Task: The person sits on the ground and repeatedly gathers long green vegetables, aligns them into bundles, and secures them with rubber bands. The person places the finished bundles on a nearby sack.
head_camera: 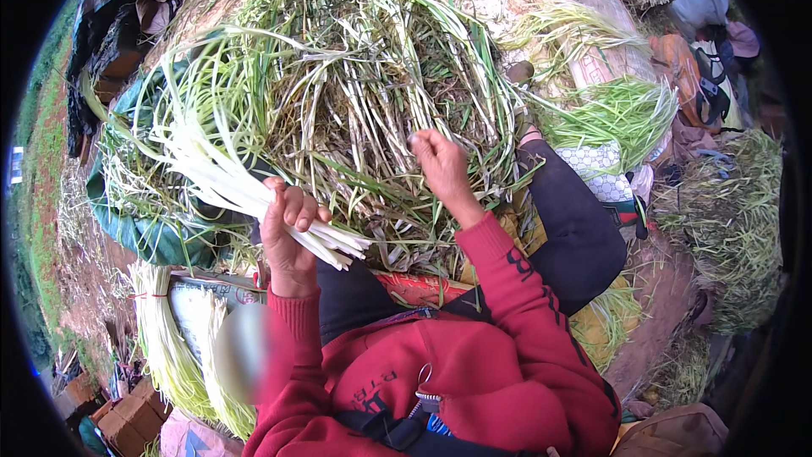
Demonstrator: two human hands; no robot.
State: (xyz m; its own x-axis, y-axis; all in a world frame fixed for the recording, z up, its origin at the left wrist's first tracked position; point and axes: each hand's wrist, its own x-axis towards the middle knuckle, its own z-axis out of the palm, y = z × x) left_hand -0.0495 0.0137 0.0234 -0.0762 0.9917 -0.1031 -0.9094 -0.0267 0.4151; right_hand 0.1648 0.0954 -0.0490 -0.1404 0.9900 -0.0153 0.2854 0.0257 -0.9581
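Note:
My left hand [287, 222] is wrapped around a bunch of white leafy stalks [219, 181], perhaps blanched chives. Their pale cut ends point right and their yellow-green leaves fan out up and to the left. Over the large heap of unsorted, soil-stained stalks [374, 108] before me is my right hand [444, 171], with thumb and fingers drawn together. Whether a stalk is pinched between those fingertips is too small to tell. The heap shows whitish stems, brown withered sheaths and green leaves.
Tied pale stalk bundles [158, 330] lie at lower left. A green cloth sack [133, 228] with loose leaves borders the heap. Trimmed greens [615, 117] rest at right, below a woven sack [583, 0]. Leaf scraps [729, 235] pile farther right; bricks [130, 419] stand at lower left.

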